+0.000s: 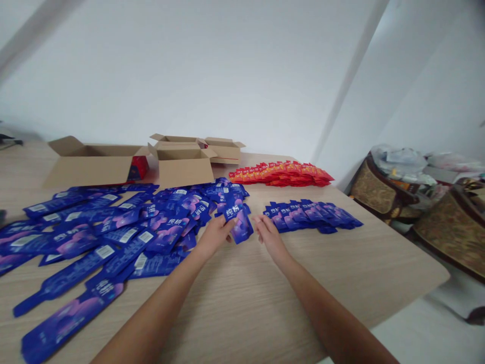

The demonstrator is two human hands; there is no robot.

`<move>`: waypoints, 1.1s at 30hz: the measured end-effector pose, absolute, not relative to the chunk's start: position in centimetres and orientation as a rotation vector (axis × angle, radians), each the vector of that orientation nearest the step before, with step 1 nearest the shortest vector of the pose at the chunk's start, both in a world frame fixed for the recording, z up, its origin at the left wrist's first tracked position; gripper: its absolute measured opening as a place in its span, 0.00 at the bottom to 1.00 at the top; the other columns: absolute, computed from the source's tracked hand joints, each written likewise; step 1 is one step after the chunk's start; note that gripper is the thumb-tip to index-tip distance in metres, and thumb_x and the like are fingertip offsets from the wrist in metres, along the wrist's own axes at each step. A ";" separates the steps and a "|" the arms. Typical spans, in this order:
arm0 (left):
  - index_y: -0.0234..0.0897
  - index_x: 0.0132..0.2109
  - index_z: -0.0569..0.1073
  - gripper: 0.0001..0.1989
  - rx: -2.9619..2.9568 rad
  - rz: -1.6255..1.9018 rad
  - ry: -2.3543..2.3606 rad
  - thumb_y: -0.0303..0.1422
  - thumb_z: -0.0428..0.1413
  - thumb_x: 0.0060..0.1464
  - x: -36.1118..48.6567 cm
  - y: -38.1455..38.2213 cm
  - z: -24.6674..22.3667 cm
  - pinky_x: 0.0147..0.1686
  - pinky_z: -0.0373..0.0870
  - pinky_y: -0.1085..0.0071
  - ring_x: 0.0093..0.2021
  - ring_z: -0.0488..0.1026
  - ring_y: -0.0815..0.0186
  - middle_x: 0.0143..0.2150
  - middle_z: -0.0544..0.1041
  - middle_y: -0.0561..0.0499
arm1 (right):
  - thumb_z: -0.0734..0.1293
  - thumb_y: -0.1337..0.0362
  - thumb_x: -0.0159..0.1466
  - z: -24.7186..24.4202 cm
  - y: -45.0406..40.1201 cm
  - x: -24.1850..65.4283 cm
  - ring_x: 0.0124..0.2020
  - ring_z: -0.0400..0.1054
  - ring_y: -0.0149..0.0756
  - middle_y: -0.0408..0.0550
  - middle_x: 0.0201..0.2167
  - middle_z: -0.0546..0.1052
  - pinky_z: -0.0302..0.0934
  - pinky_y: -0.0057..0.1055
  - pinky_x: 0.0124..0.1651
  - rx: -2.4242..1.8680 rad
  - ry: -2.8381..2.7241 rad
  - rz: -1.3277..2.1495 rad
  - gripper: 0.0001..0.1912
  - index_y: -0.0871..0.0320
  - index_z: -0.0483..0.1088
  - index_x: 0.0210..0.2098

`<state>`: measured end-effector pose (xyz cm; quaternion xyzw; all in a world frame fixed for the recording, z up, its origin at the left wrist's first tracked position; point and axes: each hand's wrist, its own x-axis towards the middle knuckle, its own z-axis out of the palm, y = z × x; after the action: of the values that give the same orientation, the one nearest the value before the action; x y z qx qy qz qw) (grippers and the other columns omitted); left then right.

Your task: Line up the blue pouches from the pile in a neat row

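Note:
My left hand [216,233] is closed on the lower left side of a blue-purple packet [239,225] with white characters, held above the table's middle. Just right of that packet is my right hand [265,231], its fingers bent and close together; whether anything small is between them is hidden. A loose pile of blue packets [166,232] spreads over the left side, some showing white barcode labels. Beyond my right hand lies an overlapping row of blue packets [310,215]. Behind it is a stacked row of red and orange packets [282,173].
Open cardboard boxes [184,167] stand at the back of the wooden table [242,303], with a wider one [91,164] at the left. Two patterned chairs [382,189] beyond the right edge hold plastic bags [401,162]. A white wall rises behind.

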<state>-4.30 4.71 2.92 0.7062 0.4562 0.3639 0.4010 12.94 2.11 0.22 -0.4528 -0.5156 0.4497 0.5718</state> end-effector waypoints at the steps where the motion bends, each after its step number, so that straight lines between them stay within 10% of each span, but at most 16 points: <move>1: 0.35 0.31 0.68 0.15 1.674 0.947 1.107 0.43 0.49 0.53 -4.0 4.6 2.9 0.23 0.70 0.70 0.22 0.71 0.65 0.23 0.72 0.52 | 0.63 0.51 0.58 -0.2 2.1 12.7 0.19 0.56 0.24 0.39 0.21 0.65 0.49 0.21 0.18 -1.110 -1.293 1.034 0.16 0.58 0.67 0.32; 21: 0.39 0.24 0.60 0.22 1.427 0.648 0.919 0.54 0.49 0.49 -1.9 2.4 1.6 0.09 0.51 0.79 0.06 0.56 0.72 0.06 0.56 0.62 | 0.53 0.46 0.63 1.0 1.6 13.2 0.09 0.50 0.25 0.34 0.09 0.59 0.45 0.22 0.14 -1.214 -1.400 0.954 0.20 0.56 0.58 0.27; 33: 0.36 0.26 0.64 0.17 1.665 0.537 1.082 0.44 0.44 0.52 -4.1 5.0 1.8 0.12 0.56 0.78 0.11 0.60 0.72 0.11 0.66 0.56 | 0.49 0.62 0.62 3.8 3.9 36.7 0.20 0.62 0.38 0.50 0.15 0.66 0.55 0.32 0.27 -1.992 -1.157 0.041 0.21 0.59 0.66 0.22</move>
<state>-4.14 5.04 1.77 0.6932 0.4504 0.2238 0.5163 36.69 3.87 3.76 -0.7898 -0.4587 0.0162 0.4069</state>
